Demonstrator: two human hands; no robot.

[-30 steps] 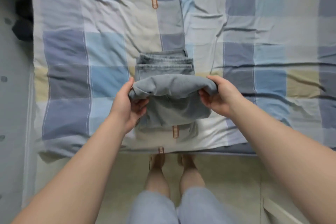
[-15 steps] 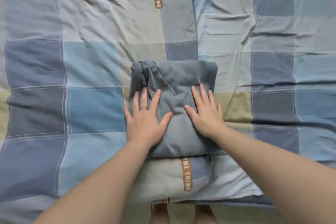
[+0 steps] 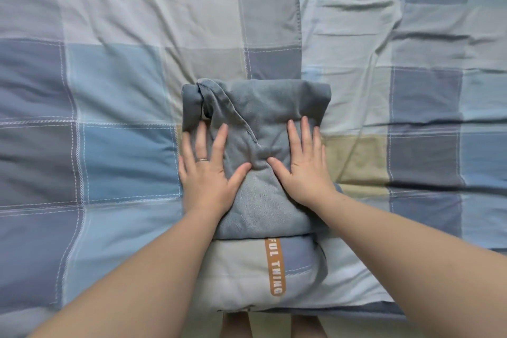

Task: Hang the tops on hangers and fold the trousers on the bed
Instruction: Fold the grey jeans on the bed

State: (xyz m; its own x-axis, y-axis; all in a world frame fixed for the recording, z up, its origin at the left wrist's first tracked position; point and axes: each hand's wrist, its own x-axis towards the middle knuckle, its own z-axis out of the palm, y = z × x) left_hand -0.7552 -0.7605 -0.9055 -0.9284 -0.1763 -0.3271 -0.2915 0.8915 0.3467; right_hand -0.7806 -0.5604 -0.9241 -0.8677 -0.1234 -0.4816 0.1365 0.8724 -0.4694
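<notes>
Already folded into a compact bundle, grey-blue trousers lie on the checked bedspread; left hand and right hand press flat, fingers spread, gripping nothing. No tops or hangers show.

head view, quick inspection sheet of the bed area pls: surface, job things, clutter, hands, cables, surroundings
surface: checked quilt, blue, grey and beige squares, wrinkled
job's things: grey trousers folded into a compact bundle near the quilt's near edge; tops and hangers, nothing seen
clutter: nothing seen
grippers: left hand and right hand lie flat on the trousers, fingers straight; ring on the left hand
cables: nothing seen
surroundings: feet on pale floor past the quilt's edge
</notes>
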